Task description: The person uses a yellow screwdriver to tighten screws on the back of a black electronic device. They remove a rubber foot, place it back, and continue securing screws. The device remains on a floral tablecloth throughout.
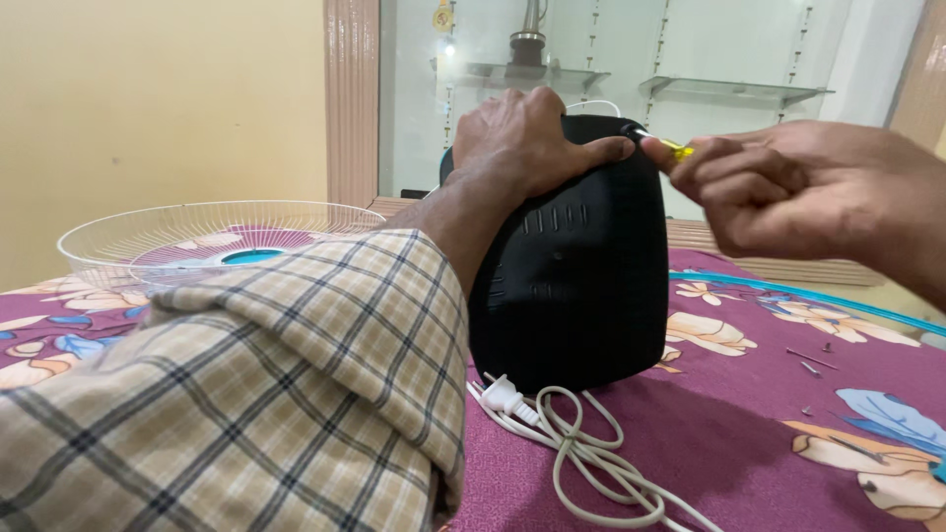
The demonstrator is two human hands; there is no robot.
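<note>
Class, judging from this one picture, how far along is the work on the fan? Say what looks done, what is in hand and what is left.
Done: the white wire grille lies off to the side, and loose screws rest on the floral cloth. In hand: the left hand steadies the black motor housing while the right hand works a yellow screwdriver at its top. Left: the housing is still closed.

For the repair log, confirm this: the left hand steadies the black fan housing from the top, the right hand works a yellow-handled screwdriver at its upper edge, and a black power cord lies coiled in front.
One detail is wrong: the power cord is white, not black, as the head view shows. The rest holds: the left hand rests on top of the black fan housing, and the right hand holds a yellow-handled screwdriver at its upper edge.
</note>
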